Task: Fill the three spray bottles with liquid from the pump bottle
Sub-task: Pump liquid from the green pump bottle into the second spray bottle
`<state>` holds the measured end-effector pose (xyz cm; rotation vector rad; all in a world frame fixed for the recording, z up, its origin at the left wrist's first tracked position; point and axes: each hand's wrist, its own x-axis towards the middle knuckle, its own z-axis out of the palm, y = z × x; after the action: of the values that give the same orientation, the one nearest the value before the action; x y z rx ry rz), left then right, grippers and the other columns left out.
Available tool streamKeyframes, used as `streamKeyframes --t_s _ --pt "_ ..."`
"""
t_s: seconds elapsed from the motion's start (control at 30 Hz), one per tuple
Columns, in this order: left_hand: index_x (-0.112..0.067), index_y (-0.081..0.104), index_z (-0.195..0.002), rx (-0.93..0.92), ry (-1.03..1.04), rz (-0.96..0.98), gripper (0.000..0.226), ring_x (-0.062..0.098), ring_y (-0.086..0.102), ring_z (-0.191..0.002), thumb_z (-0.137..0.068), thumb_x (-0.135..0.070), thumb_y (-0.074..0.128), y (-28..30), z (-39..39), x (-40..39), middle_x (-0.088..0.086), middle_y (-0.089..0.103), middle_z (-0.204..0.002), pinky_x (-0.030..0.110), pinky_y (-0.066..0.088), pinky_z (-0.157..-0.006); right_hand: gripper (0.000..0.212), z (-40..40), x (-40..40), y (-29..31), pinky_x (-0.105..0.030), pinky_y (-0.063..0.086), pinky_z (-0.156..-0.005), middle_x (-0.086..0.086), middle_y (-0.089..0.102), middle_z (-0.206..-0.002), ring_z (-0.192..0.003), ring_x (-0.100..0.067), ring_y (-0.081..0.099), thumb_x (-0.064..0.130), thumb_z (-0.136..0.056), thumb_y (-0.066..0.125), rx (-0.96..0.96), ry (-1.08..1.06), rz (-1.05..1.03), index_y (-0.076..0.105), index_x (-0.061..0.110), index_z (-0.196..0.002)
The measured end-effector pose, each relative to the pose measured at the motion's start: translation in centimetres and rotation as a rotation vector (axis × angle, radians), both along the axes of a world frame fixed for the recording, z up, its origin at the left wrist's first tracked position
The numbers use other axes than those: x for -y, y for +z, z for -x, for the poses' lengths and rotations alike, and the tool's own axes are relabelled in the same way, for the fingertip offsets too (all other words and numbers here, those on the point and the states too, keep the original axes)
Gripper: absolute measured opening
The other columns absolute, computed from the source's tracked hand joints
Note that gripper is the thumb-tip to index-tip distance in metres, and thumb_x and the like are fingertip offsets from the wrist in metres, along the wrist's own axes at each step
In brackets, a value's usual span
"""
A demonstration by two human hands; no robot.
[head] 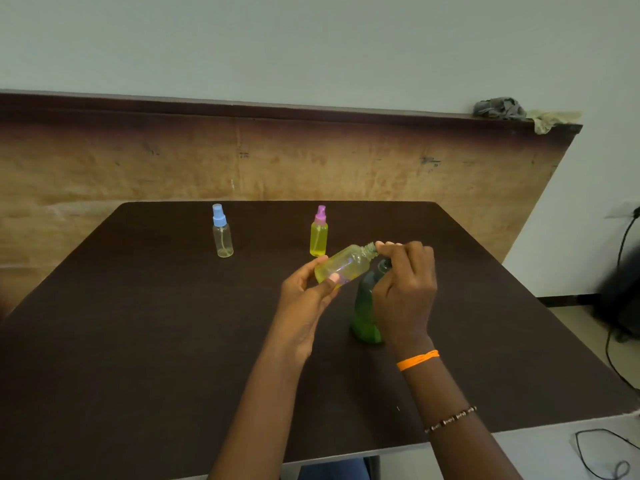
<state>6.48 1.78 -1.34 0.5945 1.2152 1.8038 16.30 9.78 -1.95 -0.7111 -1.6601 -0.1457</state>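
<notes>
My left hand (pixel 308 299) holds an uncapped small spray bottle (pixel 346 265), tilted with its open neck toward the right. Yellow-green liquid shows inside it. My right hand (pixel 405 289) curls over the top of the green pump bottle (pixel 365 313), fingertips at the small bottle's neck; the pump head is mostly hidden under the hand. Farther back stand a clear spray bottle with a blue cap (pixel 221 232), nearly without liquid, and a spray bottle with a pink cap (pixel 319 232) filled with yellow liquid.
The dark brown table (pixel 138 341) ends at a front edge near me and a right edge beside cables on the floor (pixel 609 455). A wooden board leans behind the table, with rags (pixel 498 108) on its top right corner.
</notes>
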Motion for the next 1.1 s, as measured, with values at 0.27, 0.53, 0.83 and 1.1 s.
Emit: streamKeyframes --t_s 0.27,0.53,0.83,1.1 --pt "-0.005 0.051 -0.128 0.004 0.026 -0.019 0.041 0.011 0.061 -0.103 -0.088 0.001 0.055 0.0 0.1 0.1 0.006 0.063 -0.115 0.014 0.054 -0.074 0.031 0.0 0.4 2.7 -0.038 0.046 -0.057 -0.011 0.055 -0.073 -0.072 -0.026 0.049 0.006 -0.077 0.035 0.118 0.012 0.083 0.065 0.000 -0.074" --pt "-0.005 0.052 -0.128 0.006 0.005 -0.008 0.040 0.011 0.062 -0.104 -0.088 0.000 0.056 -0.4 -0.3 -0.1 0.005 0.064 -0.115 0.016 0.053 -0.079 0.026 -0.2 0.0 -0.2 -0.042 0.046 -0.057 -0.015 0.053 -0.076 -0.073 -0.022 0.042 -0.008 -0.078 0.042 0.052 0.005 0.027 0.066 -0.004 -0.086" --pt "-0.009 0.054 -0.124 -0.003 0.006 -0.022 0.039 0.011 0.063 -0.103 -0.087 0.000 0.058 -0.3 -0.1 0.1 0.002 0.065 -0.112 0.018 0.053 -0.081 0.030 -0.4 0.3 0.5 -0.031 0.040 -0.064 -0.013 0.052 -0.078 -0.076 -0.020 0.042 -0.006 -0.076 0.038 -0.018 0.067 0.098 0.067 -0.002 -0.086" --pt "-0.006 0.052 -0.127 -0.027 0.004 -0.016 0.041 0.013 0.061 -0.107 -0.087 0.000 0.058 -0.1 0.1 0.2 0.007 0.062 -0.120 0.021 0.053 -0.084 0.030 -0.5 0.1 1.3 -0.035 0.041 -0.064 -0.013 0.052 -0.076 -0.076 -0.021 0.042 -0.003 -0.076 0.036 0.011 0.087 0.090 0.065 -0.002 -0.081"
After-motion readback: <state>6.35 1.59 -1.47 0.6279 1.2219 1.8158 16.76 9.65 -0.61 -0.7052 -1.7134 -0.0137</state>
